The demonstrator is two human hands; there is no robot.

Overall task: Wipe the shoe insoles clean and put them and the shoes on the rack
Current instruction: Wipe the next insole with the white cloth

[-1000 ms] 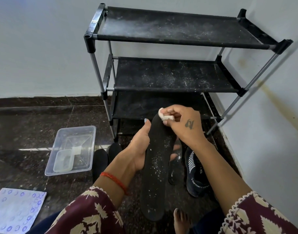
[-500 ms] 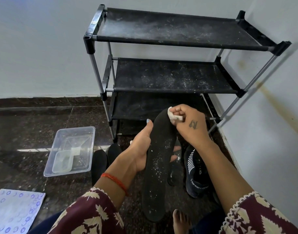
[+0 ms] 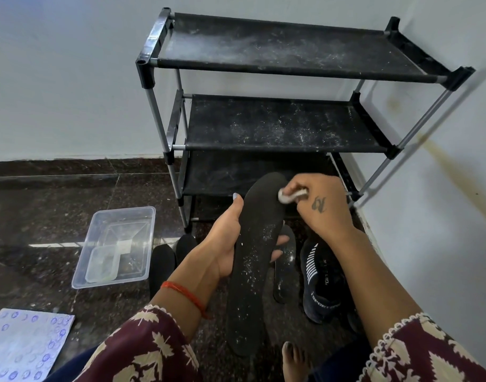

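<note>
1. Head view: the left hand (image 3: 222, 244) grips a long black foam insole (image 3: 252, 260) speckled with white dust, thumb along its left edge and fingers curled round behind, holding it up just in front of the black three-shelf metal-framed shoe rack (image 3: 277, 122).
2. The right hand (image 3: 323, 206) pinches a small white wad of wipe (image 3: 290, 194) and presses it on the insole's toe end, level with the rack's lowest shelf.
3. The two hands are apart, both at the same insole.
4. All three fabric shelves of the rack show white dust.
5. On the dark polished stone floor (image 3: 43, 216) in front of the rack's right half, a dark navy sports shoe with white stripes (image 3: 323, 282) lies beside a second black insole (image 3: 285, 274), which is partly hidden behind the held one.
6. Two rounded black shapes (image 3: 167, 257) sit by the rack's front left leg; what they are I cannot tell.
7. Left of the rack stands a clear plastic rectangular tub (image 3: 115, 246), and nearer the camera a white sheet printed with blue rings (image 3: 24, 346).
</note>
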